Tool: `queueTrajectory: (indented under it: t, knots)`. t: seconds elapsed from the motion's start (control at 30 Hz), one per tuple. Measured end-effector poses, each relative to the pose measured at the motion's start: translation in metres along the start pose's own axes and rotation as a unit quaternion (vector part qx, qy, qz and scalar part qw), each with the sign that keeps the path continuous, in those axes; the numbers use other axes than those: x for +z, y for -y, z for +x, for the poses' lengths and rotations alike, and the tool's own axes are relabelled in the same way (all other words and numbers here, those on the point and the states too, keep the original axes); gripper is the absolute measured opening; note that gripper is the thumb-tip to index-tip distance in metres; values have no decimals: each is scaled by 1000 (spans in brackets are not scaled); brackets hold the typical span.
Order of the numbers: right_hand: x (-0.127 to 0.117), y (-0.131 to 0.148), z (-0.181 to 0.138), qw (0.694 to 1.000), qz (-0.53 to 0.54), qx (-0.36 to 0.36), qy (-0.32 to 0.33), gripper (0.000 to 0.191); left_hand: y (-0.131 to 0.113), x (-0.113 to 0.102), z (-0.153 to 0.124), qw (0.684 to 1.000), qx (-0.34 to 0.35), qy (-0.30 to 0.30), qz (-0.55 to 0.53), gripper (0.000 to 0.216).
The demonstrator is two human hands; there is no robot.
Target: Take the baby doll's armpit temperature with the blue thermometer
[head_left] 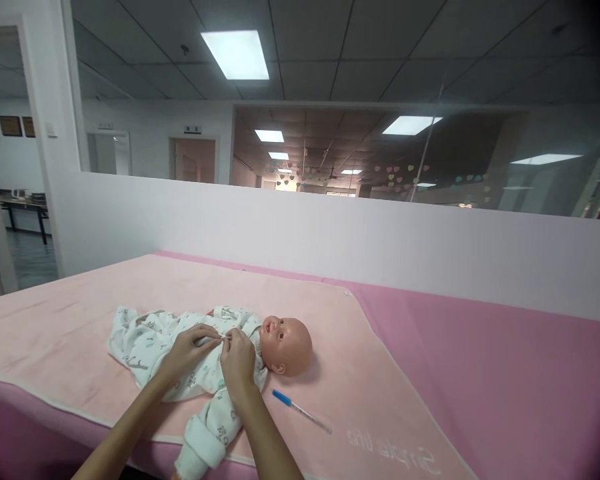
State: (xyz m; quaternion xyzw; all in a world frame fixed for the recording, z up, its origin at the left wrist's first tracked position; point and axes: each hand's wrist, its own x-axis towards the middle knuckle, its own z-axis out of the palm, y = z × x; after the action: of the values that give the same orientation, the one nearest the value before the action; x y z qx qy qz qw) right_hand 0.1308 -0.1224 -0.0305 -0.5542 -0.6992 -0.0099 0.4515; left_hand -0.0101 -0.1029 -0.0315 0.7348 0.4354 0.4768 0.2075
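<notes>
A baby doll [285, 345] lies on its back on a light pink blanket [370, 380], head to the right. It wears a white printed romper [145, 343]. My left hand [189, 350] and my right hand [237, 360] meet over the doll's chest just below the chin. Both pinch the romper's front edge between thumb and fingers. One sleeve of the romper [205, 437] hangs toward the near edge of the bed.
A thin stick with a blue end [300, 410] lies on the blanket just right of my right forearm. The blanket covers a darker pink bed [505, 373]. A low white partition wall [330, 233] stands behind, with glass above it. An open doorway is at left.
</notes>
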Motion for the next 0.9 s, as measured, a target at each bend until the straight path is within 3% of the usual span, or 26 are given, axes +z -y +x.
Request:
queueTrajectory:
  t: [0.2, 0.47, 0.7, 0.9]
  knots:
    - [7, 0, -7, 997, -27, -19, -63, 21, -3, 1, -2, 1000, 5, -16, -3, 22]
    - [6, 3, -7, 997, -59, 8, -43, 18, -5, -2, -3, 999, 25, -31, 24, 21]
    - [4, 8, -8, 997, -62, -15, -50, 18, -5, 2, -3, 998, 10, -63, 13, 23]
    - [6, 7, -7, 996, -54, -6, -65, 19, -10, -5, -6, 986, 78, -70, 126, 22]
